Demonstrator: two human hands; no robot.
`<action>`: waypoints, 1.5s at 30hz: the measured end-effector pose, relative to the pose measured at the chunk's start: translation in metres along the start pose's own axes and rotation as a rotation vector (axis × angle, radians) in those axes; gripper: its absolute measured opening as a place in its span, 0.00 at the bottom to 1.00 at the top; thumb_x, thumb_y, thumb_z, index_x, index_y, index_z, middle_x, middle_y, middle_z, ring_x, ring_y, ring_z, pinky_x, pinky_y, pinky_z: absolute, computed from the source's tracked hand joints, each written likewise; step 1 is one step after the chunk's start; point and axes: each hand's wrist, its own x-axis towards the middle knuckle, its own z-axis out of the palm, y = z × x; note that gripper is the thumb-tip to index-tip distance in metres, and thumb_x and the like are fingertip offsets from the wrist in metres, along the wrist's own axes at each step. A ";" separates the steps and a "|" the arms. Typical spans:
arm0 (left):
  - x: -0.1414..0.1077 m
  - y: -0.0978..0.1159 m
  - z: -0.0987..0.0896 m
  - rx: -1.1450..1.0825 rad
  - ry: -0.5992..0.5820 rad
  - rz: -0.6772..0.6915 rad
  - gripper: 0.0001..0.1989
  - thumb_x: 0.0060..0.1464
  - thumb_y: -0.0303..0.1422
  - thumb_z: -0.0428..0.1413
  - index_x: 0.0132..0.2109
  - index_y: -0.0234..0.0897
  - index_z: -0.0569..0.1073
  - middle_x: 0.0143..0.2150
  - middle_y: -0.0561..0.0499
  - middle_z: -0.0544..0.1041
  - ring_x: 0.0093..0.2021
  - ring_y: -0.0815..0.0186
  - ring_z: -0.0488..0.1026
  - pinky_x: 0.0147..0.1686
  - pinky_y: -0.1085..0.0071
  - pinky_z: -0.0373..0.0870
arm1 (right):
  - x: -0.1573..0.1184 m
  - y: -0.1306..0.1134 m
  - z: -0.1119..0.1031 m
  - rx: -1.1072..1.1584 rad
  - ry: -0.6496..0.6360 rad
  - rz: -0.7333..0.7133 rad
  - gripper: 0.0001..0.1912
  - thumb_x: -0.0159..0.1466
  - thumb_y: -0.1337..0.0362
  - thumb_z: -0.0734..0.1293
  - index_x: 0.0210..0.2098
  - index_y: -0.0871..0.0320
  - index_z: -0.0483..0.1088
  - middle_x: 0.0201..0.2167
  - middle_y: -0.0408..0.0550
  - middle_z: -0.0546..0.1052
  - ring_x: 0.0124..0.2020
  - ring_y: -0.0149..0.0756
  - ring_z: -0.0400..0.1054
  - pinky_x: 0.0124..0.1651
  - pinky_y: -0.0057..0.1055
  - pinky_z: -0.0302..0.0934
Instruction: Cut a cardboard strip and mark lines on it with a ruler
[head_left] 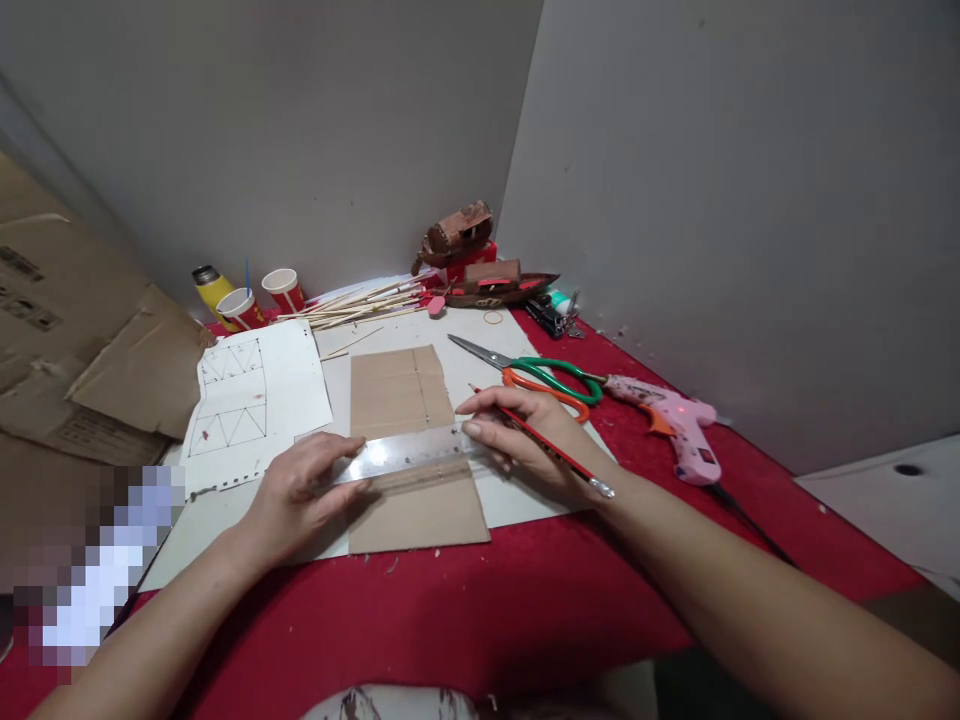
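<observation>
A clear ruler [405,452] spans the piece of brown cardboard [390,395], slightly above or on its surface. My left hand [304,485] grips the ruler's left end between thumb and fingers. At the other end, my right hand [525,440] pinches the ruler and also carries a red pencil [555,455], its tip pointing up and left, its eraser end near my wrist. Pencil lines run down the right part of the cardboard. To its left lies a sheet of paper [292,385] with drawn truss-like zigzag patterns.
Scissors [555,378] with green and orange handles lie beyond my right hand, beside a pink glue gun [679,425]. Thin wooden sticks [367,305], paper cups [283,290], a yellow bottle [214,290] and model boats [491,285] stand at the back. Cardboard boxes [127,370] rise at left.
</observation>
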 end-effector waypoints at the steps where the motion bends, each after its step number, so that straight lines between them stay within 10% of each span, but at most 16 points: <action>1: 0.001 0.001 0.000 0.002 -0.008 0.023 0.14 0.62 0.32 0.60 0.54 0.38 0.73 0.42 0.45 0.79 0.40 0.64 0.76 0.37 0.70 0.74 | 0.000 -0.002 -0.003 -0.098 -0.023 -0.036 0.13 0.58 0.54 0.73 0.37 0.57 0.75 0.23 0.38 0.68 0.21 0.27 0.60 0.24 0.26 0.57; 10: -0.027 0.019 -0.014 0.159 -0.031 0.163 0.12 0.65 0.27 0.54 0.54 0.32 0.72 0.37 0.44 0.79 0.34 0.64 0.75 0.32 0.71 0.71 | -0.015 -0.013 -0.001 -0.209 -0.329 -0.022 0.16 0.56 0.55 0.74 0.38 0.59 0.77 0.26 0.43 0.76 0.27 0.32 0.68 0.30 0.27 0.62; 19: -0.021 0.039 -0.013 -0.810 -0.310 -0.708 0.17 0.69 0.43 0.48 0.43 0.35 0.75 0.37 0.47 0.82 0.23 0.74 0.67 0.27 0.76 0.67 | -0.015 -0.010 0.003 0.081 -0.146 0.028 0.22 0.62 0.46 0.70 0.26 0.60 0.73 0.22 0.48 0.76 0.16 0.24 0.58 0.18 0.24 0.52; 27: -0.021 0.030 -0.010 -0.969 -0.254 -0.907 0.18 0.63 0.45 0.56 0.39 0.33 0.78 0.31 0.46 0.82 0.22 0.73 0.70 0.26 0.75 0.69 | -0.008 -0.003 0.007 0.232 -0.038 0.117 0.20 0.58 0.47 0.74 0.33 0.59 0.74 0.23 0.47 0.78 0.16 0.26 0.65 0.17 0.22 0.58; 30: -0.024 0.028 -0.014 -0.739 -0.186 -0.790 0.13 0.64 0.40 0.56 0.44 0.36 0.80 0.28 0.49 0.80 0.26 0.68 0.76 0.28 0.73 0.74 | -0.008 -0.004 0.002 0.163 -0.087 0.113 0.19 0.59 0.48 0.73 0.33 0.60 0.77 0.26 0.50 0.80 0.19 0.29 0.68 0.21 0.25 0.64; 36: -0.037 0.016 -0.015 -0.143 -0.068 -0.047 0.24 0.64 0.22 0.50 0.64 0.44 0.70 0.53 0.44 0.80 0.53 0.61 0.78 0.51 0.64 0.77 | -0.020 -0.021 -0.011 -0.159 -0.027 0.048 0.12 0.54 0.56 0.76 0.34 0.55 0.82 0.32 0.49 0.82 0.32 0.38 0.76 0.33 0.30 0.70; 45: -0.035 0.016 -0.014 -0.003 -0.126 0.027 0.28 0.63 0.25 0.56 0.68 0.41 0.64 0.52 0.40 0.76 0.48 0.59 0.75 0.44 0.65 0.76 | -0.031 -0.023 -0.012 -0.090 0.012 0.137 0.10 0.54 0.60 0.77 0.36 0.52 0.81 0.31 0.48 0.82 0.27 0.36 0.75 0.29 0.28 0.69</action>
